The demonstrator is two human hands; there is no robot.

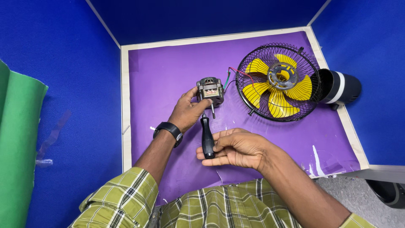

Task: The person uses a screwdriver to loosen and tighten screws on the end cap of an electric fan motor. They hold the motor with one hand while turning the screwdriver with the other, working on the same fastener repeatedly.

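Head view: at frame centre our left hand (187, 113) grips the small motor (210, 90), shaft pointing down. Just below, our right hand (236, 148) closes around the screwdriver (207, 137), its long axis upright, tip at the motor. The caged yellow fan (278, 82) lies upper right on the purple mat (168, 71), clear of both.

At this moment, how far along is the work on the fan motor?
Done: the motor is out of the fan, its shaft bare. The yellow blades sit inside the black wire guard lying on the purple mat.

In hand: the left hand holds the motor; the right hand drives a black-handled screwdriver at its underside.

Left: coloured wires remain attached.
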